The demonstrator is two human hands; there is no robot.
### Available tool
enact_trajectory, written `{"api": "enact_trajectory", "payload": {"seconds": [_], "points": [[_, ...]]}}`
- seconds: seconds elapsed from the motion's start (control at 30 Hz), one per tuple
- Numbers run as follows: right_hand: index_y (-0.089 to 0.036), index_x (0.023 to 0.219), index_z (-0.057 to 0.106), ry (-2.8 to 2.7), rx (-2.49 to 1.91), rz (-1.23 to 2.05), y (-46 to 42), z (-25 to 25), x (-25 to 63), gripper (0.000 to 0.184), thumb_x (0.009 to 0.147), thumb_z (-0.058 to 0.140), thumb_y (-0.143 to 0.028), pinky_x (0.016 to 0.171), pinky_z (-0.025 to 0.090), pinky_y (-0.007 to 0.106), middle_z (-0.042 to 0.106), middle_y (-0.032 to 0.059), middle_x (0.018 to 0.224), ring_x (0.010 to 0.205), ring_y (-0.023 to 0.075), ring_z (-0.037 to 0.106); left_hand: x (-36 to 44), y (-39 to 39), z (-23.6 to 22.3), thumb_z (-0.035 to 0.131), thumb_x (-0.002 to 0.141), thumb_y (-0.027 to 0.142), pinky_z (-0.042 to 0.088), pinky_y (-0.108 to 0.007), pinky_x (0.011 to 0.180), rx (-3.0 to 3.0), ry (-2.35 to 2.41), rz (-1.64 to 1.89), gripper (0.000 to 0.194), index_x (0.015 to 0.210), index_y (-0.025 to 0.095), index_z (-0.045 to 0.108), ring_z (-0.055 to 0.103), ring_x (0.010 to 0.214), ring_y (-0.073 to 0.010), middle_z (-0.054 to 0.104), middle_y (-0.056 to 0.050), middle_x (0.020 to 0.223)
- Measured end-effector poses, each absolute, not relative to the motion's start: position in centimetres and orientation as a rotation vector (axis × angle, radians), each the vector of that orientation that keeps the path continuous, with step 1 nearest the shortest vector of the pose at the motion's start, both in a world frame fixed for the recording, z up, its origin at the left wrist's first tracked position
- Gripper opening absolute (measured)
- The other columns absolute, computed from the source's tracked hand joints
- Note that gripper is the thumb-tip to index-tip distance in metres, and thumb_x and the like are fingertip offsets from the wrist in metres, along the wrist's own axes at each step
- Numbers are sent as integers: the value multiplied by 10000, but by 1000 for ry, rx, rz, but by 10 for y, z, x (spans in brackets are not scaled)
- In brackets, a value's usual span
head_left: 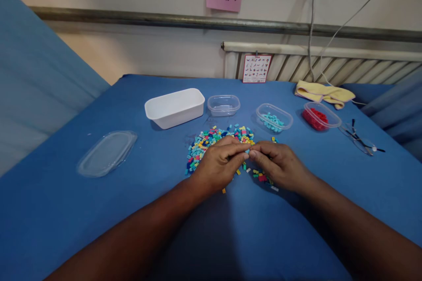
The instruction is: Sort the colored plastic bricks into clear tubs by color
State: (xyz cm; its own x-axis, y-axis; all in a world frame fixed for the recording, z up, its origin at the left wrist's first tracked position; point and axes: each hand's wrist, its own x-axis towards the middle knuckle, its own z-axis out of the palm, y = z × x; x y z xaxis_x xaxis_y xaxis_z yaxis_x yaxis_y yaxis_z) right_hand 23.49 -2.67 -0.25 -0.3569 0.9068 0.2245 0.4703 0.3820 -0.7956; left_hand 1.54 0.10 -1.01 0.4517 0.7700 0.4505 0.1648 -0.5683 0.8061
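Observation:
My left hand (221, 161) and my right hand (280, 163) meet fingertip to fingertip above the blue-covered table. Pinched between their thumbs and index fingers is a small light-blue toy brick (247, 151), mostly hidden by the fingers. Below and behind the hands spreads a pile of small multicoloured toy bricks (198, 145), partly covered by my left hand. A few loose bricks (262, 178) lie under my right hand.
Behind the pile stand a white plastic tub (176, 112) and a clear container (223, 109). To the right, one clear container holds light-blue bricks (272, 121), another red bricks (317, 118). Glasses (359, 142) and a yellow cloth (325, 93) lie farther right; clear lids (107, 153) lie left.

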Motion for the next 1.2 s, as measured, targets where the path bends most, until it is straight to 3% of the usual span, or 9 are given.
{"api": "enact_trajectory", "payload": {"seconds": [0.2, 0.43, 0.57, 0.77, 0.93, 1.2], "points": [[-194, 866, 746, -1745, -1178, 1300, -26, -1, 242, 486, 1048, 622, -627, 602, 418, 292, 636, 2, 722, 634, 139, 511, 13, 2, -6, 714, 1032, 236, 595, -337, 909, 2074, 724, 1052, 231, 1237, 236, 821, 726, 982, -177, 789, -54, 1018], [-181, 897, 796, -1527, -1137, 1453, -22, 0, 238, 543, 993, 674, -702, 563, 403, 266, 729, 40, 760, 608, 123, 543, 13, 2, -3, 744, 1012, 248, 582, -298, 818, 1977, 759, 1104, 179, 1171, 235, 825, 710, 919, -164, 769, -51, 1017], [-185, 1000, 789, -1439, -1125, 1450, -23, 0, 236, 510, 952, 736, -690, 582, 426, 259, 760, 44, 808, 637, 128, 584, 12, 3, -5, 725, 1030, 246, 584, -310, 858, 2014, 756, 1120, 208, 1217, 254, 817, 708, 945, -167, 766, -49, 1032], [-191, 869, 749, -1441, -1068, 1524, -25, 6, 232, 408, 932, 810, -590, 604, 456, 267, 750, 30, 808, 630, 118, 576, 13, 2, -9, 700, 1045, 227, 596, -337, 928, 2120, 695, 1147, 232, 1256, 246, 792, 725, 1038, -182, 781, -66, 1109], [-199, 851, 755, -1446, -1080, 1526, -26, 7, 232, 413, 946, 793, -599, 626, 484, 272, 744, 28, 786, 634, 119, 579, 14, -1, -8, 768, 985, 204, 604, -297, 833, 2080, 730, 1123, 258, 1241, 233, 785, 725, 924, -155, 780, -48, 1065], [-202, 871, 767, -1365, -1128, 1552, -26, 5, 232, 429, 895, 837, -624, 621, 517, 274, 779, 47, 808, 672, 141, 650, 13, -1, -4, 683, 1050, 223, 614, -363, 948, 2102, 748, 1130, 198, 1211, 229, 799, 763, 1025, -186, 817, -67, 1100]]}}
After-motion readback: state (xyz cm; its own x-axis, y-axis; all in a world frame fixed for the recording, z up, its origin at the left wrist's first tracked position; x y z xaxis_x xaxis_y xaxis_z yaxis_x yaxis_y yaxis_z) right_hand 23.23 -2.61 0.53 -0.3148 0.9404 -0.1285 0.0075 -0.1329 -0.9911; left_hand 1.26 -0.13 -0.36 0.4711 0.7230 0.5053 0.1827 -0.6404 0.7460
